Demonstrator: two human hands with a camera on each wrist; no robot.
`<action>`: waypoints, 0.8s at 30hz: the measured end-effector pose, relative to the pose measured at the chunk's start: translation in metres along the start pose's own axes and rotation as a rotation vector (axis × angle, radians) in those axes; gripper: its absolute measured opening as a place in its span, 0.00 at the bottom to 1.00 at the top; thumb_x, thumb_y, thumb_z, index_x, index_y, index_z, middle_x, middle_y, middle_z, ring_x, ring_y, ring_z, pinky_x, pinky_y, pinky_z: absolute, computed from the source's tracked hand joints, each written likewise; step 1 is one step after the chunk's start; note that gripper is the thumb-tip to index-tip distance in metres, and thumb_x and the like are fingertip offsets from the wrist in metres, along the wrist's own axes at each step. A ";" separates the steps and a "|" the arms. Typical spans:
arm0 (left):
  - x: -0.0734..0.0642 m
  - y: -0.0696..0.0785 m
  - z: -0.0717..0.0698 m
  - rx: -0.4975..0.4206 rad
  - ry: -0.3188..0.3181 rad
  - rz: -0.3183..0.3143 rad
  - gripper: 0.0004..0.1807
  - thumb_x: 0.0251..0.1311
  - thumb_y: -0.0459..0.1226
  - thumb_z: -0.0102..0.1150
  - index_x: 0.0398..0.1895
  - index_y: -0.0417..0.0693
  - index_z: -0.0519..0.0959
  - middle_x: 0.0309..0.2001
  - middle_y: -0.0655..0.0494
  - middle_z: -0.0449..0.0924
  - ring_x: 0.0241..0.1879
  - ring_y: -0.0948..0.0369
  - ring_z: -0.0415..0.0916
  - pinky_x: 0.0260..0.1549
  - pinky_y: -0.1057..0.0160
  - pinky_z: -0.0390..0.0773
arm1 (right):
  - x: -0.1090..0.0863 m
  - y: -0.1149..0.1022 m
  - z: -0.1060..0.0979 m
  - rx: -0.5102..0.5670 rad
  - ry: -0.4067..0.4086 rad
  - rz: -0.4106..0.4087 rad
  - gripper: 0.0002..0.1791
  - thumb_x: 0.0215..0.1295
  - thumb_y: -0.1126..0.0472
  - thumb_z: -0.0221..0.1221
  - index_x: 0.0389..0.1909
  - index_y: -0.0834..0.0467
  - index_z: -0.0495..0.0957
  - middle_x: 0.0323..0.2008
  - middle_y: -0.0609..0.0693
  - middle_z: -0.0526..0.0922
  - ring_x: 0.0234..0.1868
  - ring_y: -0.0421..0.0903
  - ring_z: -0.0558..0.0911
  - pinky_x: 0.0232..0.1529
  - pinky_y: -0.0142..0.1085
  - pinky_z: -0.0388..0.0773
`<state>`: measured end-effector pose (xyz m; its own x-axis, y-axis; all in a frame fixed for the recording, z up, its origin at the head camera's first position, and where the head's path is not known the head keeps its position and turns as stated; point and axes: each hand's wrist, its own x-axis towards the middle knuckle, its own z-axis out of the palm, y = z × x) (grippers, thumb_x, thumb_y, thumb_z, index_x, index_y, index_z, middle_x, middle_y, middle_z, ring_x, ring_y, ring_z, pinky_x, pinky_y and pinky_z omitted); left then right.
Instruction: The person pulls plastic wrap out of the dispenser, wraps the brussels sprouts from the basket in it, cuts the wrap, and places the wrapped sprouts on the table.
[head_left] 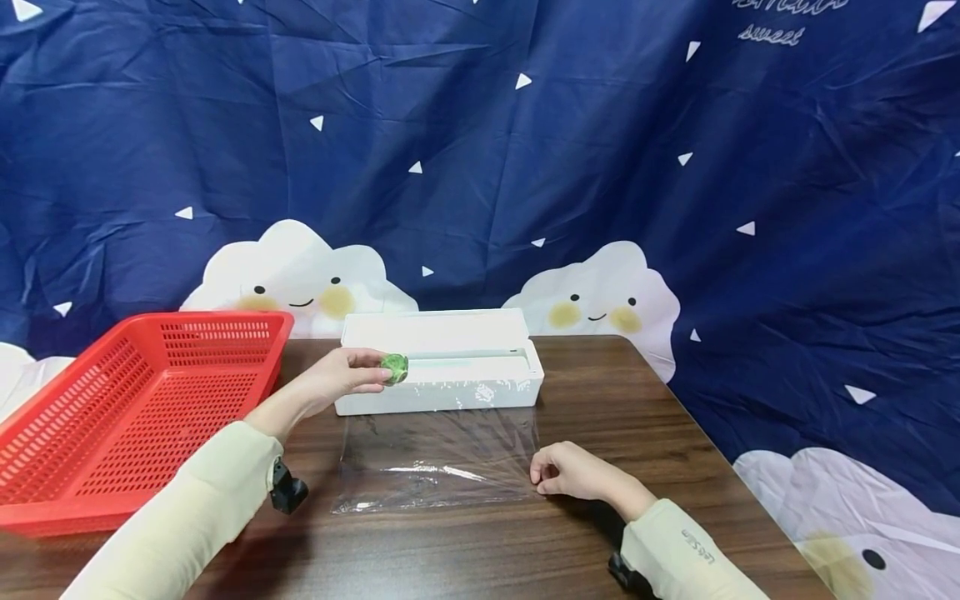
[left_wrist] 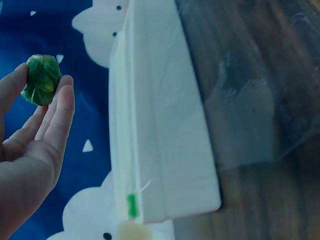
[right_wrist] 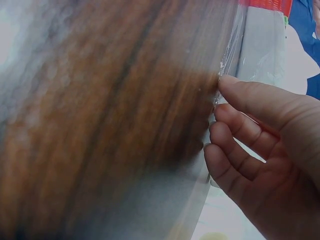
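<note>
A small green Brussels sprout (head_left: 395, 368) is pinched between the thumb and fingertips of my left hand (head_left: 341, 379), held up in front of the white box. In the left wrist view the whole sprout (left_wrist: 42, 80) shows its leafy side. Clear cling film (head_left: 435, 462) stretches from the front of the white cling film box (head_left: 442, 397) toward me over the table. My right hand (head_left: 573, 475) pinches the film's near right corner; in the right wrist view the thumb and index finger of that hand (right_wrist: 270, 135) meet at the film's edge.
A red plastic basket (head_left: 176, 417) with slotted walls stands on the left of the brown wooden table (head_left: 420, 558). The box's lid (head_left: 435, 332) is raised at the back. A dark blue cloth (head_left: 465, 150) with clouds hangs behind the table.
</note>
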<state>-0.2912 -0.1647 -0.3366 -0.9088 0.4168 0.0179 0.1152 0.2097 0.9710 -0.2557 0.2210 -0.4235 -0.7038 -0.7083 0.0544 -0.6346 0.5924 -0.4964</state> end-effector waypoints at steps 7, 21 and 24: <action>0.005 -0.014 0.020 -0.104 -0.049 -0.008 0.26 0.59 0.30 0.56 0.56 0.22 0.63 0.44 0.42 0.72 0.41 0.59 0.76 0.46 0.59 0.74 | 0.000 0.000 0.000 0.006 0.000 0.007 0.10 0.48 0.72 0.65 0.22 0.55 0.74 0.18 0.38 0.69 0.22 0.33 0.69 0.24 0.27 0.68; 0.003 -0.037 0.050 -0.092 -0.036 -0.048 0.29 0.57 0.32 0.59 0.57 0.21 0.63 0.45 0.40 0.71 0.40 0.53 0.77 0.42 0.60 0.76 | 0.000 0.001 0.001 0.005 0.001 0.001 0.10 0.48 0.72 0.65 0.22 0.56 0.74 0.18 0.37 0.69 0.22 0.33 0.69 0.24 0.27 0.68; 0.003 -0.041 0.057 -0.094 -0.055 -0.029 0.27 0.58 0.30 0.58 0.55 0.19 0.63 0.43 0.40 0.73 0.39 0.54 0.78 0.42 0.60 0.76 | 0.000 0.000 0.000 0.002 0.002 -0.005 0.10 0.48 0.72 0.65 0.22 0.56 0.74 0.18 0.37 0.69 0.22 0.33 0.69 0.24 0.27 0.68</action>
<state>-0.2756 -0.1222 -0.3896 -0.8878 0.4598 -0.0216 0.0482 0.1394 0.9891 -0.2561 0.2208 -0.4241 -0.7009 -0.7108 0.0587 -0.6378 0.5878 -0.4977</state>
